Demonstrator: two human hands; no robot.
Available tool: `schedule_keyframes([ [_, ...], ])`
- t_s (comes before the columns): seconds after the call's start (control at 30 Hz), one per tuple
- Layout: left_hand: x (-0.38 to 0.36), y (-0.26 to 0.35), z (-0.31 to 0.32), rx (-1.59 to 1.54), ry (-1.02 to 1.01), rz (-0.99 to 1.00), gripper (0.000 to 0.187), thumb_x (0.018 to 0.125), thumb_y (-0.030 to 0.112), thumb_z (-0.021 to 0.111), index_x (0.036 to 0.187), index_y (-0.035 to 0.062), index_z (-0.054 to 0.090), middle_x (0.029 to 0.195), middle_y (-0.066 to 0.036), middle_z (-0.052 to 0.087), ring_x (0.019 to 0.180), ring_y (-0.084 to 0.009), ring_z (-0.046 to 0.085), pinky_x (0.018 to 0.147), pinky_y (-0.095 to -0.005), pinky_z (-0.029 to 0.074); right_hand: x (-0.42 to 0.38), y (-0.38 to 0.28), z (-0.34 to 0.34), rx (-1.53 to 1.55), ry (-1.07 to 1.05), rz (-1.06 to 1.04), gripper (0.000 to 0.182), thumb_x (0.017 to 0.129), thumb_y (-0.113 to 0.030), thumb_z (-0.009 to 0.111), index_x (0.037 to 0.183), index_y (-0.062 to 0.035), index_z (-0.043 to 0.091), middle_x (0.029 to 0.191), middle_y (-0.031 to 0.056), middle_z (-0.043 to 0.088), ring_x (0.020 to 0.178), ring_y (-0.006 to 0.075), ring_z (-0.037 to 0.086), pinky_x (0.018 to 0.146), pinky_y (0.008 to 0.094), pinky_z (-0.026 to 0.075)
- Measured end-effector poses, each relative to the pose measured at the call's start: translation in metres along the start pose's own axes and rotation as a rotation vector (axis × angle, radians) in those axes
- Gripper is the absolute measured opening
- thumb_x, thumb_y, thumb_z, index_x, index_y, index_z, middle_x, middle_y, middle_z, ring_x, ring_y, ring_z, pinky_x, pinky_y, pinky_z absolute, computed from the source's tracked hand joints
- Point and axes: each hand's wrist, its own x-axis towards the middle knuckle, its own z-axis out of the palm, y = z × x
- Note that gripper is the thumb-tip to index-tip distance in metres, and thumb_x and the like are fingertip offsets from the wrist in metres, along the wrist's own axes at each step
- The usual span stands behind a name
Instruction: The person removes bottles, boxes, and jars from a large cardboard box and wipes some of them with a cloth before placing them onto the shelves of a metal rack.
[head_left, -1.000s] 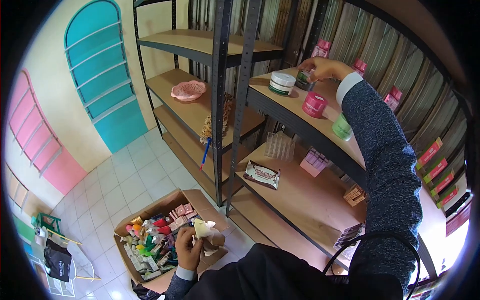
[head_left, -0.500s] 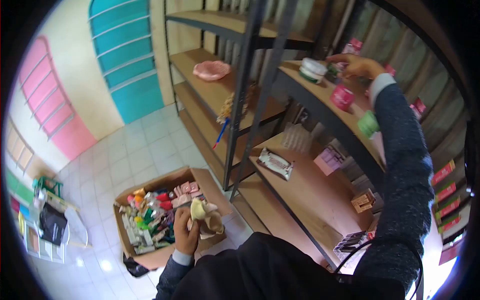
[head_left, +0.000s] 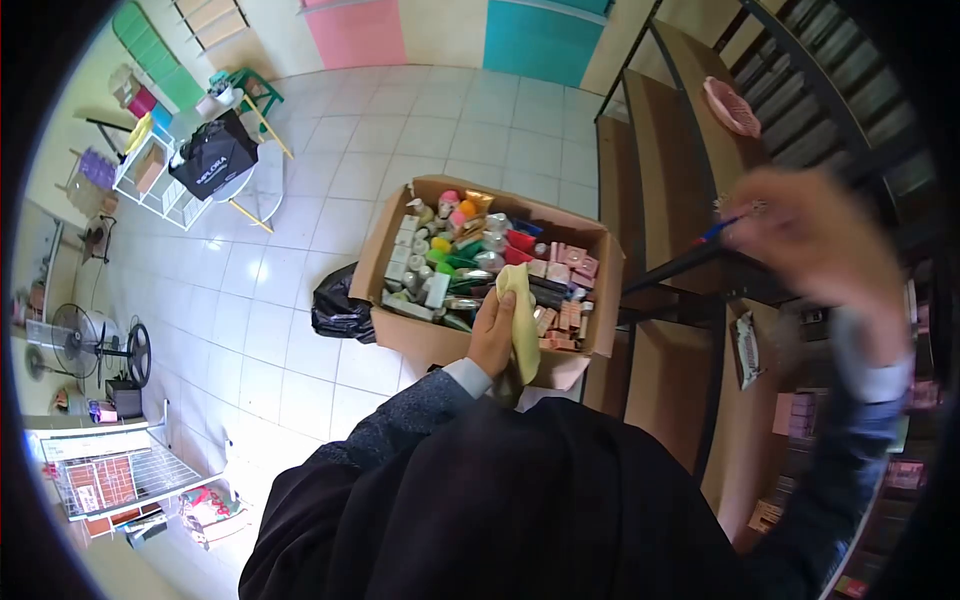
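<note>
My left hand is closed around a pale yellow cloth, which hangs down in front of the cardboard box. Packed inside the box are many cosmetic bottles, tubes and small cartons, with white cartons on the left and pink ones on the right. My right hand is raised by the shelving and smeared by motion, so its fingers are unclear. A blue and red handle overlaps its fingertips in this view.
Dark-framed shelves stand on the right, holding a pink scalloped dish and a white packet. A black plastic bag lies beside the box. Further left are a black tote bag, a fan and a wire rack.
The view has swung left and down toward the box. My right hand has come away from the jars on the upper shelf. My left hand still holds the cloth.
</note>
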Motion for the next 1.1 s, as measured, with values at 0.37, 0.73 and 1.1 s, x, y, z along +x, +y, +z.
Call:
schedule_keyframes([
  [0.37,0.032,-0.048,-0.116,-0.08,-0.185,-0.759,0.033,0.087,0.03,0.052,0.108,0.0044,0.054,0.099,-0.008,0.056,0.09,-0.0163,0.055,0.075,-0.0288,0.047,0.116,0.033,0.397,1.162,0.087,0.087,0.044,0.082,-0.02,0.059,0.121,-0.0053,0.046,0.116,0.0108,0.05,0.108,0.0177,0.046,0.09,0.0298,0.038],
  [0.73,0.099,-0.165,-0.225,0.928,-0.123,-0.383,0.059,0.065,0.023,0.074,0.11,-0.0046,0.047,0.105,-0.019,0.055,0.097,-0.0283,0.054,0.082,-0.0354,0.044,0.001,0.12,0.373,1.263,0.818,1.011,0.04,0.083,-0.033,0.059,0.094,0.0052,0.061,0.075,0.005,0.06,0.067,0.0105,0.054,0.061,0.0251,0.044],
  [1.1,0.137,-0.265,-0.253,0.966,-0.125,-0.519,0.061,0.063,0.027,0.071,0.111,-0.0026,0.046,0.1,-0.02,0.059,0.09,-0.0335,0.058,0.077,-0.0387,0.045,-0.171,0.148,0.304,1.565,1.551,0.884,0.033,0.085,-0.026,0.05,0.11,-0.0028,0.052,0.102,0.0096,0.057,0.085,0.0191,0.057,0.076,0.0292,0.047],
])
